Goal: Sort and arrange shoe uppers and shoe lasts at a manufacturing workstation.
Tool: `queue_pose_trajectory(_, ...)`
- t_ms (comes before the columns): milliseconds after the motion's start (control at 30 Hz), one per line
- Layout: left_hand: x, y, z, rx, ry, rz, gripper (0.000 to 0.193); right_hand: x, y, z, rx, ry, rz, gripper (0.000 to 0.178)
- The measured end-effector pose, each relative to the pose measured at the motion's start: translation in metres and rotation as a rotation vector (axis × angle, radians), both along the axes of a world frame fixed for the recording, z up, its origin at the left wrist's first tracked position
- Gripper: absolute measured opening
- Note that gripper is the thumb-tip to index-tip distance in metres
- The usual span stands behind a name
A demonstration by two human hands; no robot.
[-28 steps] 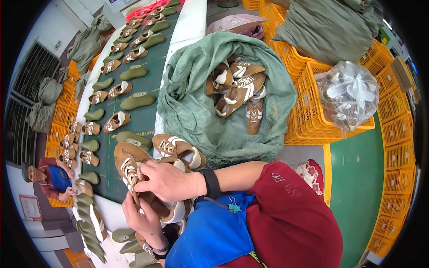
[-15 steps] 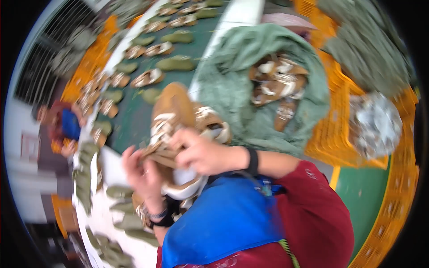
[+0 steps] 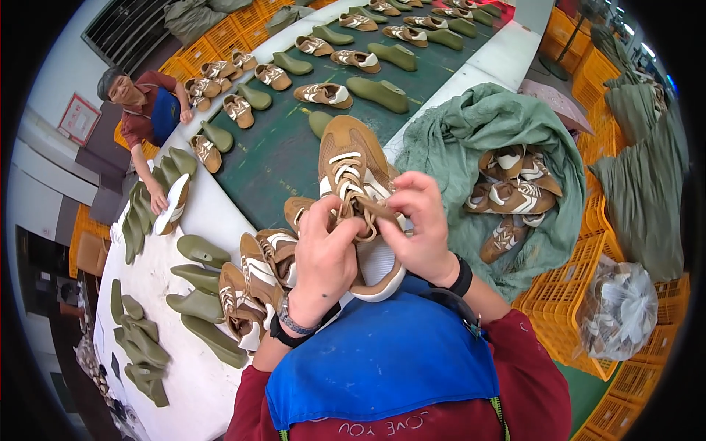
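Observation:
A tan and white sneaker (image 3: pixel 353 143) rests in front of my body, toe pointing away, its white lining showing at the heel end. My left hand (image 3: pixel 323 257) pinches the tan shoelace (image 3: pixel 358 197) from the left side of the opening. From the other side, my right hand (image 3: pixel 419 224) grips the lace between thumb and fingers. The lace is looped over the tongue; its exact crossing is partly hidden by my fingers. Beside my left wrist, more tan sneakers (image 3: pixel 243 294) stand close together on the white table (image 3: pixel 140 283).
Olive shoe lasts (image 3: pixel 202 250) lie on the table at left. Sneakers and lasts line the green conveyor belt (image 3: pixel 287 173). A green cloth sack (image 3: pixel 460 136) of sneakers sits at right, near orange crates (image 3: pixel 566 309). Across the table, a co-worker (image 3: pixel 147 110) touches a white-soled shoe (image 3: pixel 174 204).
My view has shifted, and the scene is sharper. My hands have come to either side of the sneaker's opening, both on the lace. The co-worker's hand now reaches a shoe.

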State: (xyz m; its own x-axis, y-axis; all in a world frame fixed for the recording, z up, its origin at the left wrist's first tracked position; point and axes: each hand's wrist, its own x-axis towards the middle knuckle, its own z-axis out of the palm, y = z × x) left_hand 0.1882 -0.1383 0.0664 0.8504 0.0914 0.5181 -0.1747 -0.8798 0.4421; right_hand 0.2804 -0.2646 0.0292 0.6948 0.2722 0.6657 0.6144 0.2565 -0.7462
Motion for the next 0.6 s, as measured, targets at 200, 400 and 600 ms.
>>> queue_pose_trajectory(200,-0.013,0.02,-0.005,-0.245,-0.045,-0.186,0.024,0.017,0.004,-0.005,0.013,0.204,0.093,0.035)
queue_pose_trajectory(400,-0.018,0.045,-0.016,-0.149,-0.184,0.279,0.028,0.007,0.008,0.033,-0.472,-0.422,0.258,0.039)
queue_pose_trajectory(600,-0.027,0.066,-0.009,-0.104,-0.171,0.432,0.038,0.021,0.062,0.028,-0.837,-0.492,0.586,0.027)
